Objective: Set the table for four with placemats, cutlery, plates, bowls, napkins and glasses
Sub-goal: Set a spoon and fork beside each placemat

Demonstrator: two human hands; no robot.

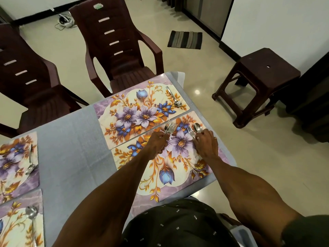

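We look down on the counter (71, 145), covered in a pale grey-blue woven cloth, with four floral placemats in purple, blue and orange laid on it.

Left hand (156, 142): its grip is curled tight round a bundle of silver metal forks (170, 127), tines fanned out away from us, above the seam between the two right-hand mats. We cannot tell how many forks the bundle has.

Right hand (205, 141): its grip pinches a single silver fork (190, 131) and a silver spoon (198, 128) side by side over the near right floral placemat (160, 177) — the spoon bowl points away from us, just right of the fork tines. A ring shows on one finger.

Far right floral placemat (142, 111): one silver spoon (174, 97) lies on its right end, bowl toward us.

Far left placemat (16, 157): a spoon (30, 165) rests near its right edge. Near left placemat (19, 220): another spoon (32, 213), bowl away from us.

Beyond the counter stand two dark brown plastic chairs (115, 50) on a cream tiled floor — a matching brown plastic stool (258, 82) is to the right, well apart, and a striped grey-black doormat (185, 39) lies farther back.
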